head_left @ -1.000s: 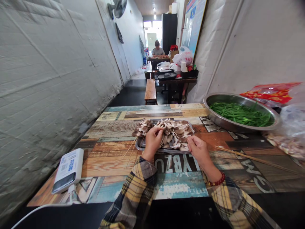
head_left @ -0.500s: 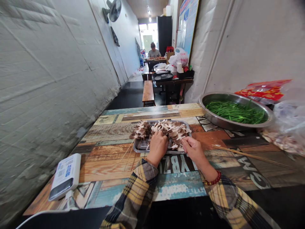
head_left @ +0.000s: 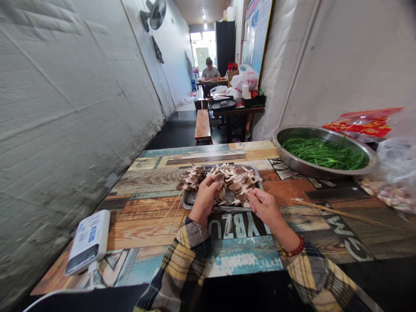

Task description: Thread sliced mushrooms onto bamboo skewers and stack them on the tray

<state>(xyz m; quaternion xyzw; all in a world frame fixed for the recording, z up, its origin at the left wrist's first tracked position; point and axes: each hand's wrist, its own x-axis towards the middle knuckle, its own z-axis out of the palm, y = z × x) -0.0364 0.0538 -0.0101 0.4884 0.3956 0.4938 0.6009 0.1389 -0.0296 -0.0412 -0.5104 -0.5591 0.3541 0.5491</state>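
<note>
Torn oyster mushrooms (head_left: 240,177) are heaped in a shallow metal tray (head_left: 256,168) on the table in front of me. My left hand (head_left: 204,197) pinches a brown-capped mushroom piece (head_left: 219,178) at the heap's left side. Over the tray's right edge, my right hand (head_left: 262,203) has thumb and fingertips pressed together on a pale mushroom piece, mostly covered by the fingers. Bunched mushrooms threaded on skewers (head_left: 191,177) lie across the tray's left end, and their bare bamboo sticks (head_left: 175,206) stick out toward me.
Loose bamboo skewers (head_left: 344,212) lie on the right. Beyond them stand a steel basin (head_left: 282,151) of green chives (head_left: 325,154) and a plastic bag (head_left: 390,190) of pale pieces. A white power bank (head_left: 89,238) with a cable sits left. Far back, a person (head_left: 210,71) sits at another table.
My left hand has drawn back from the heap, slightly left, turning so that thumb and fingers show around a mushroom piece. My right hand has barely moved.
</note>
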